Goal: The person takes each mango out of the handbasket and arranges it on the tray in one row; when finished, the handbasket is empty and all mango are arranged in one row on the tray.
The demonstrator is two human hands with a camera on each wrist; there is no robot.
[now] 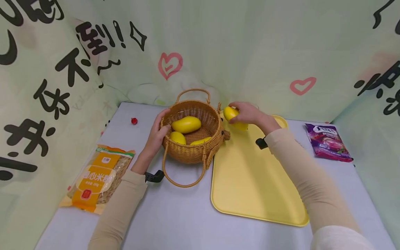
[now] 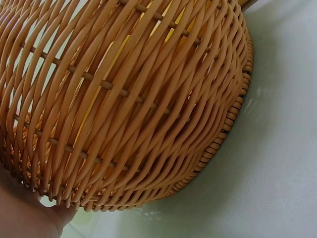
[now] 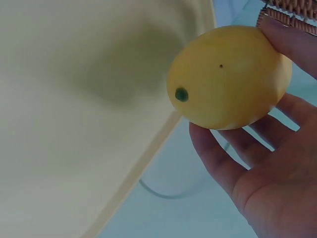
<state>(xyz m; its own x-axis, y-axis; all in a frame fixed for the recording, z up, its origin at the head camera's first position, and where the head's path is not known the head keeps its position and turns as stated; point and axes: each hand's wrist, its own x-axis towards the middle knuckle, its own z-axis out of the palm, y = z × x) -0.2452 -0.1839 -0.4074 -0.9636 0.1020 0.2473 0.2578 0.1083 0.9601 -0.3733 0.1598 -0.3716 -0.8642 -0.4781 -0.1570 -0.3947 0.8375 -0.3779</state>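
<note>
A round wicker basket (image 1: 193, 152) with looped handles stands on the table, tipped a little toward me, and several yellow mangoes lie inside, one long mango (image 1: 186, 124) at the back. My left hand (image 1: 156, 132) grips the basket's left side at the rim; the left wrist view shows the woven wall (image 2: 148, 114) close up, with part of the hand (image 2: 29, 208) at its edge. Over the far end of a yellow tray (image 1: 250, 177), my right hand (image 1: 247, 113) holds another yellow mango (image 3: 228, 79), thumb on one side and fingers on the other.
A bag of rice noodles (image 1: 100, 177) lies at the left, with a small red item (image 1: 134, 121) behind it. On the right is a purple candy bag (image 1: 328, 142). Printed curtains (image 1: 237, 52) close off the table's back and sides.
</note>
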